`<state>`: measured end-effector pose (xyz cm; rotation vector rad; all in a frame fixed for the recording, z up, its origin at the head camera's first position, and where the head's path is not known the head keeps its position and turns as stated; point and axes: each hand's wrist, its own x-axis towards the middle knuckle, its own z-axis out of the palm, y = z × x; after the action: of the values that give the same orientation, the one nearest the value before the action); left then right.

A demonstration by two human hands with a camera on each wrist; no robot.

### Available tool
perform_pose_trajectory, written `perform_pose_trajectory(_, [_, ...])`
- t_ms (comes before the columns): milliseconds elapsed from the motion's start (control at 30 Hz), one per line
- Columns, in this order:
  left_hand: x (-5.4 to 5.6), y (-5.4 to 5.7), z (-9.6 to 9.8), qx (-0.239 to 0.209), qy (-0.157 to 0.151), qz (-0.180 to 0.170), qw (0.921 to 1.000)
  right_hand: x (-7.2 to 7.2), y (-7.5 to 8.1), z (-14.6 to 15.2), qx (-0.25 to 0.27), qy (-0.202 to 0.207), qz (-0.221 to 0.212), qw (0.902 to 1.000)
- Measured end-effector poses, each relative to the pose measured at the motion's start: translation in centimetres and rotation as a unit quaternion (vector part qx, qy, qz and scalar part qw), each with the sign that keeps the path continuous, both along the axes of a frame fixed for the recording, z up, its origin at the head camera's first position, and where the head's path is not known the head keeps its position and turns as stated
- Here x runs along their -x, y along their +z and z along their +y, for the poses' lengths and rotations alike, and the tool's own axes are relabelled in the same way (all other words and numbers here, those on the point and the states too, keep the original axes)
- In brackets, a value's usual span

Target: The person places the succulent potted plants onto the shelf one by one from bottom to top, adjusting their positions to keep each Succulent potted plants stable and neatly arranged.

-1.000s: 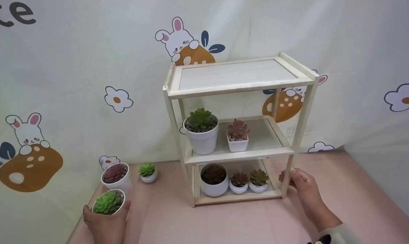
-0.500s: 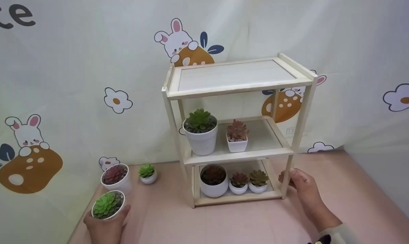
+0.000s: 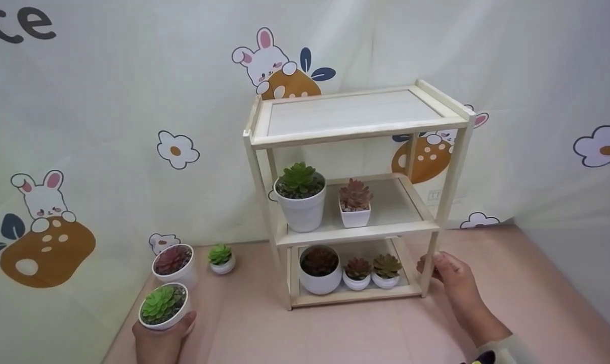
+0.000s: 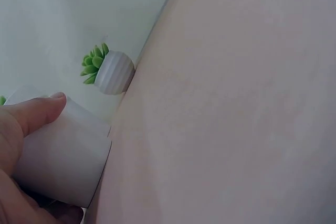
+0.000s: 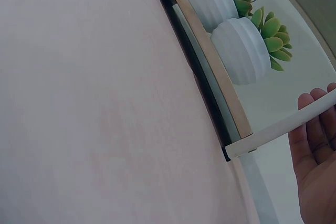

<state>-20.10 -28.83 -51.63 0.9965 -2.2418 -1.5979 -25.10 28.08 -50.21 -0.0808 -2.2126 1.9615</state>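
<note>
My left hand (image 3: pixel 159 344) holds a white pot (image 4: pixel 63 156) with a bright green succulent (image 3: pixel 159 304) at the table's left side; in the left wrist view the thumb lies along the pot's wall. My right hand (image 3: pixel 456 280) grips the front right leg (image 3: pixel 429 263) of a three-tier wooden shelf (image 3: pixel 358 136), low down, its fingers (image 5: pixel 317 129) behind the leg in the right wrist view. A large green succulent (image 3: pixel 301 202) and a small pink one (image 3: pixel 355 205) stand on the middle tier. Several potted succulents, including a brown one in a round pot (image 3: pixel 320 275), fill the bottom tier.
Behind the held pot stands a white pot with a dark red succulent (image 3: pixel 173 263). A small green succulent (image 3: pixel 221 259) sits to its right near the back. A printed cloth (image 3: pixel 107 101) hangs behind the pink table (image 3: pixel 249 328).
My left hand has shifted slightly round the pot, and its fingers on the far left are less visible than before. The right hand and the shelf stay where they were.
</note>
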Motion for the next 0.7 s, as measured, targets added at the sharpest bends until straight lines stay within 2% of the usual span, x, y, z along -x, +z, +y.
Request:
perform_pose_trajectory(233, [-0.01,-0.2,-0.1,-0.001,0.0,0.036,0.9994,0.01,-0.11,-0.04,0.005,0.001,0.017,0.9998])
perform_pose_trajectory(500, [0.16,-0.2,0.07,0.007,0.006,0.036,0.9993,0.13,-0.26,-0.06,0.011,-0.003,0.022,0.9997])
perform_pose_trajectory(700, [0.16,-0.1,0.16,0.003,0.005,0.018,0.9998,0.12,-0.24,-0.09,0.01,-0.002,0.025,0.9996])
